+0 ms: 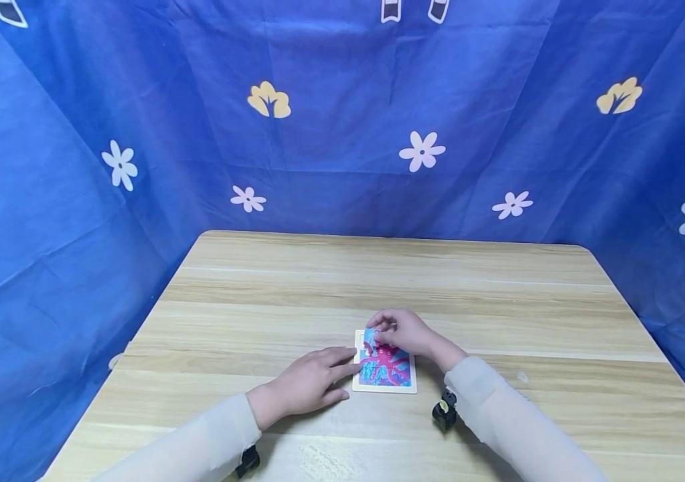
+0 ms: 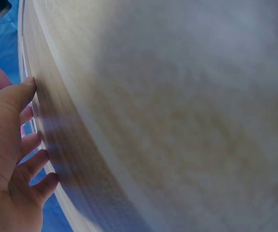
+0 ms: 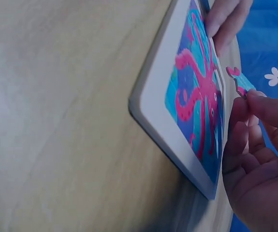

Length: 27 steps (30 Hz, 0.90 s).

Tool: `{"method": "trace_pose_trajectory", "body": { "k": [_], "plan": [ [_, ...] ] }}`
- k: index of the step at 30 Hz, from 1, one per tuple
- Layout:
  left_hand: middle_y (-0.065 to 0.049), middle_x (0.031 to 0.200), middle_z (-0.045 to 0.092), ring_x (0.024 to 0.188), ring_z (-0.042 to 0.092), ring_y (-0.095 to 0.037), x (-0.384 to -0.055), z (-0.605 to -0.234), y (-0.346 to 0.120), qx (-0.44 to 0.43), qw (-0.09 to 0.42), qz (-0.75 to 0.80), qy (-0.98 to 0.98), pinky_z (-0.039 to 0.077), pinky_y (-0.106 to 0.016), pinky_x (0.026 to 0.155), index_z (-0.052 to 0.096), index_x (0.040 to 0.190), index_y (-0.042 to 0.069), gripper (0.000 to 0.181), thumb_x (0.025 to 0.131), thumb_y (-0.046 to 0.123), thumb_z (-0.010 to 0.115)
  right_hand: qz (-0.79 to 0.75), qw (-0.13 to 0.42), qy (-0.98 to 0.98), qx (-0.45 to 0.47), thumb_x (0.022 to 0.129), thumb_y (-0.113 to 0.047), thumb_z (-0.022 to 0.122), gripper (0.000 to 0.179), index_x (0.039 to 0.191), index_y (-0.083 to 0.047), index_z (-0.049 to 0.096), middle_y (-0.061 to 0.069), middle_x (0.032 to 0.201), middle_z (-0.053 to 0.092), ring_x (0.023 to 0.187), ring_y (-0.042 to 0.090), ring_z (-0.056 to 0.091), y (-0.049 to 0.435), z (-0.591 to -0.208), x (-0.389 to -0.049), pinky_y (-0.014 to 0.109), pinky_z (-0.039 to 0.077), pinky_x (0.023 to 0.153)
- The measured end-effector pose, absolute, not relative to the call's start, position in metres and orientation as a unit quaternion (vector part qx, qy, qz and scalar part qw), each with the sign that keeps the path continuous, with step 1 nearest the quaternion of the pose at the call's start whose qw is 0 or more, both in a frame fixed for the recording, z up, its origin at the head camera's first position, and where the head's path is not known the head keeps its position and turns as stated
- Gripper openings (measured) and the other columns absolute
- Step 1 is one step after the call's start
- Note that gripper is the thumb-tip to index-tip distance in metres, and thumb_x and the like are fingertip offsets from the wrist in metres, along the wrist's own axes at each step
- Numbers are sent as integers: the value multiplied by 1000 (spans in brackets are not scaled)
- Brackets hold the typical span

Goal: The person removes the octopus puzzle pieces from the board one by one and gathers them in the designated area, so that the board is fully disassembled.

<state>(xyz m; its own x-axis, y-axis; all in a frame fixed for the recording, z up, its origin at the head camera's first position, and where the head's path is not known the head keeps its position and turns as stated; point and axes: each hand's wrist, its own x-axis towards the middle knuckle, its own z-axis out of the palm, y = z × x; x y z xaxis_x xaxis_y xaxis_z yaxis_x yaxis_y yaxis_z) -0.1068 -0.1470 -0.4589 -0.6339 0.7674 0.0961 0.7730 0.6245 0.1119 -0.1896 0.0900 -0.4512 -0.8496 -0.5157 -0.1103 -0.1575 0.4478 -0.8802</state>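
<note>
A jigsaw puzzle [image 1: 387,371] of a pink octopus on blue lies in a white frame tray [image 3: 148,99] on the table. My right hand [image 1: 405,331] pinches a puzzle piece [image 3: 240,81], pink and light blue, between thumb and fingertip. In the right wrist view the piece is raised above the picture; in the head view it covers the tray's far left corner. My left hand [image 1: 312,380] lies beside the tray with fingers extended, fingertips touching its left edge. The left wrist view shows that hand [image 2: 8,145] with its fingers spread against the tabletop.
The wood-grain table [image 1: 246,281] stretches out around the tray. A blue cloth [image 1: 330,134] with white flowers hangs behind and at both sides. Black wrist cameras [image 1: 444,410] sit under both sleeves, close to the tabletop.
</note>
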Motion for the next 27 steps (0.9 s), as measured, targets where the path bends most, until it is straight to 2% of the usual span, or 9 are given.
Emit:
{"method": "trace_pose_trajectory", "body": {
  "k": [8,13,22,27],
  "plan": [
    [-11,141,46,130,42,-25,-107,-461,-147,-424,17,-69,-903,36,-40,106,55,136,15,52,92,43,59,-498,184,823,-201,86,-2,67,19,106,-3,68,3,88,62,76,15,62,105,-451,-195,28,52,65],
    [-11,141,46,130,42,-24,-107,-460,-147,-424,17,-68,-903,36,-40,106,55,136,15,52,92,43,59,-497,190,825,-192,87,-5,67,20,107,-3,68,4,88,63,76,16,62,117,-450,-198,28,51,61],
    [-11,141,47,130,42,-25,-107,-460,-146,-422,14,-68,-904,36,-39,106,56,135,15,51,92,43,59,-504,203,820,-182,87,-4,67,22,109,0,67,7,91,63,77,19,62,136,-449,-202,37,55,64],
    [-10,140,47,130,42,-25,-107,-461,-146,-422,15,-67,-904,36,-39,106,56,135,15,51,92,43,59,-502,213,822,-167,86,-4,67,23,109,-1,66,7,91,63,78,19,63,147,-448,-203,35,56,65]
  ]
}}
